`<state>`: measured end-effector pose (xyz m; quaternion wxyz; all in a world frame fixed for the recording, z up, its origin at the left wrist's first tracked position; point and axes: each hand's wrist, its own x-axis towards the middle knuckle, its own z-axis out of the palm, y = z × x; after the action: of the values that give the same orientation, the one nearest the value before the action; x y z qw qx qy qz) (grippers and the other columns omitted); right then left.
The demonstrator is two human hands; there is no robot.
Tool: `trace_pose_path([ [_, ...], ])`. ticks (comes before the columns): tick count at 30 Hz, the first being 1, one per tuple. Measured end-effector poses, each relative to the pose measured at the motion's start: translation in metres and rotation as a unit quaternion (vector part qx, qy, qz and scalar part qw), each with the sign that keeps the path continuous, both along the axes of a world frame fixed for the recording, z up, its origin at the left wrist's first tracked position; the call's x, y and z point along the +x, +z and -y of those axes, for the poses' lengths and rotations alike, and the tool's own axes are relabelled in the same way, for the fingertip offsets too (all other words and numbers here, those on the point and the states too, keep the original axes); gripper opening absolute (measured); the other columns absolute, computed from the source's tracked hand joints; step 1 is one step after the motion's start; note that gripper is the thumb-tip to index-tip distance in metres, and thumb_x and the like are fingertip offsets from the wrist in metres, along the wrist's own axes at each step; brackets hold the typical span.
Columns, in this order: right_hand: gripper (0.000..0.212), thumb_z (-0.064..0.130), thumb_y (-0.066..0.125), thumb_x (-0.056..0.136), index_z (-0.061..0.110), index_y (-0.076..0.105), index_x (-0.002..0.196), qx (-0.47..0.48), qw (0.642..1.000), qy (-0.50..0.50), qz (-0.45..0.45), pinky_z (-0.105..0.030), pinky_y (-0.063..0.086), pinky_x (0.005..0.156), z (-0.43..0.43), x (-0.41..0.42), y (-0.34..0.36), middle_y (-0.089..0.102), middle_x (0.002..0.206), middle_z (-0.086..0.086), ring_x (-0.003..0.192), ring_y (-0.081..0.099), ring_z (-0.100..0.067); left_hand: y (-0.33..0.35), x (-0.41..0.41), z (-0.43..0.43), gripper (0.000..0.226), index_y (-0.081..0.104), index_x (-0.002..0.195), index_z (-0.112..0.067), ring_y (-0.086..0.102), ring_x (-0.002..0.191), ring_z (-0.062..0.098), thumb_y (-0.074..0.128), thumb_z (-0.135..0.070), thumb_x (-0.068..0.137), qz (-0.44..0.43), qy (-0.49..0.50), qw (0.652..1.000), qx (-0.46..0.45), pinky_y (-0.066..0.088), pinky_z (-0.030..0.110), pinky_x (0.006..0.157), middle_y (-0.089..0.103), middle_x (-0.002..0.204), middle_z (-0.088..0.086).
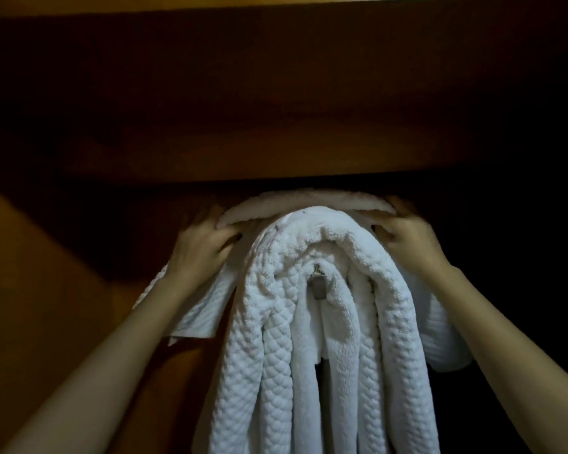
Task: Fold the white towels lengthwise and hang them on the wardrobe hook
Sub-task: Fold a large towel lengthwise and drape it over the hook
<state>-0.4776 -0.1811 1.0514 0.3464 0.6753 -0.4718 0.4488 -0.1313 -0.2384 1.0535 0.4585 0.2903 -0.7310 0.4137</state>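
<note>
1. Bare forearms [95,371] rise from the two bottom corners, one on each side of a bundle of white towels [276,355] that hangs between them, right up close.
2. On the far left stands a brown wooden side panel [30,273]. Overhead a wide dark board [276,109] runs across the wardrobe, its lower edge just above the bundle. Everything to the right is too dark to make out.
3. The towels are draped over a small metal hook [318,286], which peeks out in the middle of the folds. Their long folds arch over it and drop straight down out of view.
4. A thin towel [197,309] with a finer weave spreads out behind the bundle, and its edges show beyond both wrists.
5. A top towel [309,199] lies across the crown of the bundle, its long axis running left to right, just under the board. It bows slightly, with both ends dipping towards the hands.
6. The left hand [204,244] grips the left end of the top towel, with the fingers curled over it and the thumb tucked beneath the edge.
7. The right hand [407,234] grips the right end the same way, fingers curled over the top and thumb pressed in below.
</note>
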Motion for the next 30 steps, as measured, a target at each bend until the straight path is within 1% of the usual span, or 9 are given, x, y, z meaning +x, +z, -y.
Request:
trace_pose_path([
  [2,0.041,-0.002,0.061,0.088,0.028,0.072,0.114,0.125,0.976,0.133,0.123,-0.053,0.051,0.092,-0.008,-0.002,-0.005,0.068,0.121,-0.011,0.122,0.053,-0.039,-0.011,0.013,-0.006,0.041,0.065,0.122,-0.022,0.062,0.089,0.036,0.063,-0.01,0.083,-0.001,-0.113,0.992,0.058,0.052,0.039,0.071,0.059,0.105,0.016],
  [4,0.046,0.0,0.057,0.09,0.04,0.072,0.108,0.162,0.938,0.231,0.204,-0.065,0.046,0.089,-0.015,-0.002,-0.004,0.073,0.111,0.0,0.111,0.053,-0.051,-0.013,0.015,-0.014,0.062,0.04,0.139,-0.046,0.056,0.109,0.018,0.059,-0.015,0.089,-0.071,-0.186,0.968,0.15,0.045,0.027,0.083,0.052,0.123,-0.002],
  [6,0.049,0.0,0.056,0.091,0.045,0.071,0.103,0.171,0.922,0.265,0.225,-0.058,0.045,0.094,-0.022,-0.002,-0.002,0.07,0.107,0.026,0.109,0.057,-0.037,-0.006,0.002,-0.02,0.08,0.014,0.141,-0.06,0.036,0.124,0.004,0.064,-0.026,0.09,-0.148,-0.2,0.933,0.258,0.033,0.022,0.093,0.038,0.138,-0.013],
  [8,0.054,-0.005,0.057,0.089,0.046,0.067,0.106,0.167,0.909,0.297,0.238,-0.035,0.051,0.095,-0.027,0.002,0.0,0.066,0.108,0.034,0.113,0.061,-0.013,0.006,-0.015,-0.02,0.063,0.035,0.143,-0.037,0.045,0.12,0.012,0.065,-0.027,0.089,-0.16,-0.188,0.912,0.326,0.038,0.015,0.088,0.052,0.126,-0.007],
  [10,0.065,-0.011,0.056,0.087,0.047,0.059,0.117,0.152,0.904,0.315,0.247,-0.017,0.049,0.096,-0.032,0.004,0.002,0.061,0.115,0.035,0.119,0.055,0.004,0.016,-0.029,-0.023,0.032,0.062,0.119,-0.008,0.061,0.108,0.024,0.061,-0.013,0.087,-0.167,-0.22,0.901,0.335,0.05,0.021,0.083,0.067,0.106,0.003],
  [14,0.076,-0.014,0.056,0.087,0.052,0.051,0.125,0.119,0.911,0.311,0.244,-0.009,0.046,0.091,-0.039,-0.005,0.0,0.055,0.123,0.041,0.119,0.052,0.011,0.014,-0.024,-0.032,0.034,0.068,0.117,-0.014,0.065,0.103,0.009,0.057,0.001,0.088,-0.23,-0.348,0.864,0.281,0.048,0.014,0.083,0.07,0.11,-0.002],
  [21,0.048,0.002,0.061,0.093,0.027,0.058,0.133,0.208,0.907,0.284,0.232,-0.027,0.049,0.102,-0.038,-0.005,-0.034,0.062,0.128,0.018,0.12,0.056,0.003,-0.027,-0.017,-0.024,0.051,0.051,0.136,-0.026,0.047,0.124,0.0,0.054,0.0,0.093,-0.139,-0.278,0.905,0.291,0.039,0.017,0.101,0.052,0.134,-0.012],
  [26,0.071,0.019,0.073,0.087,0.044,0.039,0.145,0.246,0.914,0.241,0.214,-0.005,0.04,0.095,-0.047,-0.012,-0.063,0.04,0.138,0.04,0.122,0.039,0.022,-0.055,0.005,-0.025,0.061,0.032,0.143,-0.044,0.044,0.12,-0.008,0.062,-0.027,0.093,-0.146,-0.25,0.88,0.378,0.033,0.007,0.09,0.046,0.135,-0.025],
  [30,0.076,0.005,0.064,0.091,0.042,0.032,0.148,0.21,0.918,0.218,0.256,-0.004,0.039,0.095,-0.048,-0.024,-0.087,0.038,0.132,0.042,0.117,0.037,0.029,-0.078,0.033,-0.027,0.064,0.036,0.144,-0.041,0.052,0.113,0.002,0.059,-0.012,0.091,-0.132,-0.164,0.931,0.298,0.04,0.015,0.088,0.057,0.133,-0.013],
])
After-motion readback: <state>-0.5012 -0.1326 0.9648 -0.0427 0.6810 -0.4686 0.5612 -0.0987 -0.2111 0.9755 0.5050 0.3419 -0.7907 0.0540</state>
